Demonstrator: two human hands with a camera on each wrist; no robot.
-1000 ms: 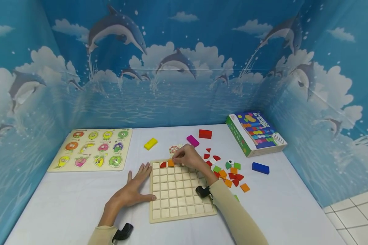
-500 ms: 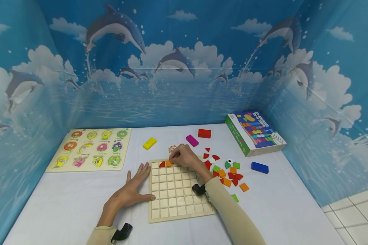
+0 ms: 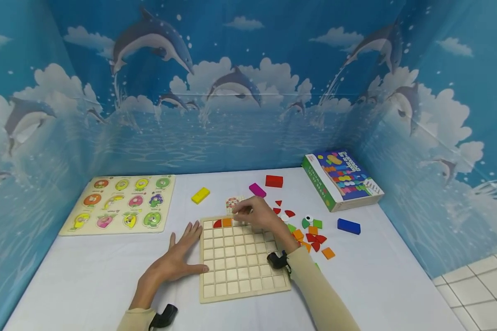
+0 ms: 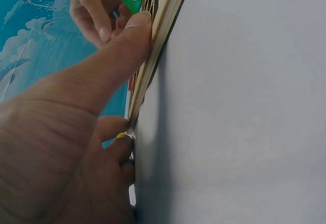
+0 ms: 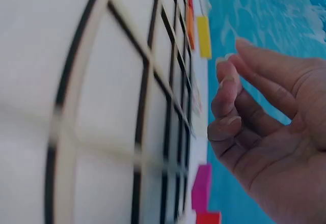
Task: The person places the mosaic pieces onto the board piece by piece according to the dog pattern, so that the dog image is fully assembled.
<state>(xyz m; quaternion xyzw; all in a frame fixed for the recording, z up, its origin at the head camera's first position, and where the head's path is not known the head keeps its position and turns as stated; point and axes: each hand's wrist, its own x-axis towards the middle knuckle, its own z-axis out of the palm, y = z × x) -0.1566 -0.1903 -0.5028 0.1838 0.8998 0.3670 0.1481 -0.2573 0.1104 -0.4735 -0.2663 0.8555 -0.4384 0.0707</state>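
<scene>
A wooden grid board lies on the white table, with a red quarter-round tile and an orange square tile side by side in its far row. My left hand rests spread at the board's left side. Its thumb lies on the board's edge in the left wrist view. Over the far edge of the board is my right hand, its fingers loosely bent and holding nothing, as the right wrist view also shows. Just beyond it a small patterned card is partly covered by that hand.
Loose red, orange, green and white tiles lie right of the board. Yellow, magenta, red and blue blocks lie around. A fruit puzzle board is at left, a game box at back right.
My right hand has let go of the orange tile, which stays beside the red one, and has drawn back a little to the right. My left hand keeps its place.
</scene>
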